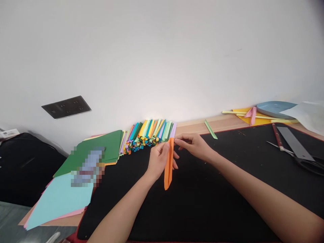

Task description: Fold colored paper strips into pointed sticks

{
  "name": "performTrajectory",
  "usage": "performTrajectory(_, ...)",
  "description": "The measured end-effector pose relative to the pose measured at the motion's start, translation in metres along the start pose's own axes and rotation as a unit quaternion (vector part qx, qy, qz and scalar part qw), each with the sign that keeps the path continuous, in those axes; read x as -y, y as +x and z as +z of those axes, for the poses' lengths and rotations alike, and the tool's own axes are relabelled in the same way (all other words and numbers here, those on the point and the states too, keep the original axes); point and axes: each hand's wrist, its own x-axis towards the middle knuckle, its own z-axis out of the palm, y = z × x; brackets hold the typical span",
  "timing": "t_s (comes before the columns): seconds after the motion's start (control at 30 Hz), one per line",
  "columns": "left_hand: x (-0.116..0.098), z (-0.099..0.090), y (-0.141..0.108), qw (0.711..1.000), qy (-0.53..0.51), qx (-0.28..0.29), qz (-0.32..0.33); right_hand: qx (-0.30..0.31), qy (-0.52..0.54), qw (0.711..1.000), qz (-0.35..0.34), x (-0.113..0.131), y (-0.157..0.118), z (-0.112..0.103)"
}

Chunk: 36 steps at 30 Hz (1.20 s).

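Plain white wall point(162, 60) behind, with a dark socket panel point(66, 107) at left; along its foot, a wooden tabletop point(192, 127) mostly covered by a black mat point(215, 202) with red edging. Above the mat, near the middle, a folded orange paper strip point(167, 173), pinched near its upper part by the left hand point(157, 160), thumb in front and fingers behind, lower end angled down toward the near side. At the strip's upper right edge, the right hand point(193, 145), thumb and forefinger drawn close together; impossible to tell whether touching the paper. Just beyond both, against the wall, a dense pile of folded multicoloured strips point(146, 133). To the left, overlapping green sheets point(108, 146) and pale blue sheets point(62, 199), partly hidden by a pixelated patch. Right of the pile, one light green strip point(211, 129) across the mat's far edge. Farther right, a blue plate point(274, 108) beside a pink folded piece point(253, 115), with scissors point(310, 165) and a flat metal strip point(295, 143) nearer.
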Motion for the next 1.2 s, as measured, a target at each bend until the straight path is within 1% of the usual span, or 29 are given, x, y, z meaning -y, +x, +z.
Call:
performTrajectory(0.13, -0.001, 0.000, -0.002, 0.999, -0.011, 0.036, 0.005, 0.005, 0.082, 0.996, 0.039, 0.005, -0.002, 0.001)
performTrajectory(0.23, 0.000, 0.000, -0.002, 0.998, -0.021, 0.058, 0.019, 0.005, 0.119, 0.992, 0.044, 0.006, -0.003, 0.002)
performTrajectory(0.43, -0.002, 0.002, -0.003, 0.999, 0.013, 0.052, 0.003, 0.016, 0.135, 0.990, 0.042, 0.003, -0.003, 0.003)
performTrajectory(0.5, -0.003, 0.002, -0.002, 0.998, 0.032, 0.048, 0.002, 0.016, 0.117, 0.992, 0.041, 0.001, -0.003, 0.004)
performTrajectory(0.57, -0.002, 0.002, -0.002, 0.998, 0.047, 0.048, -0.001, 0.001, 0.077, 0.996, 0.035, 0.001, -0.004, 0.007)
performTrajectory(0.63, 0.000, 0.002, -0.002, 0.997, 0.062, 0.046, 0.001, -0.037, 0.006, 0.999, 0.020, 0.002, -0.006, 0.011)
performTrajectory(0.7, 0.002, 0.003, -0.001, 0.997, 0.072, 0.041, 0.004, -0.076, -0.064, 0.995, 0.001, 0.004, -0.008, 0.015)
performTrajectory(0.77, 0.003, 0.004, -0.002, 0.997, 0.072, 0.035, 0.003, -0.089, -0.086, 0.992, -0.013, 0.006, -0.008, 0.017)
performTrajectory(0.83, 0.002, 0.004, -0.002, 0.998, 0.060, 0.031, 0.000, -0.080, -0.037, 0.996, -0.010, 0.007, -0.008, 0.017)
performTrajectory(0.9, 0.001, 0.003, -0.003, 0.999, 0.041, 0.027, 0.001, -0.051, 0.063, 0.997, 0.016, 0.008, -0.006, 0.014)
performTrajectory(0.93, 0.000, 0.003, -0.003, 0.999, 0.030, 0.029, 0.003, -0.030, 0.123, 0.991, 0.035, 0.008, -0.005, 0.012)
performTrajectory(1.03, -0.004, 0.002, -0.003, 0.999, 0.010, 0.039, 0.015, 0.046, 0.265, 0.959, 0.092, 0.008, -0.003, 0.005)
performTrajectory(1.1, -0.006, 0.002, -0.004, 0.999, 0.011, 0.046, 0.023, 0.079, 0.310, 0.940, 0.117, 0.007, -0.003, 0.002)
performTrajectory(1.2, -0.008, 0.002, -0.005, 0.998, 0.018, 0.051, 0.031, 0.105, 0.342, 0.925, 0.129, 0.004, -0.003, 0.001)
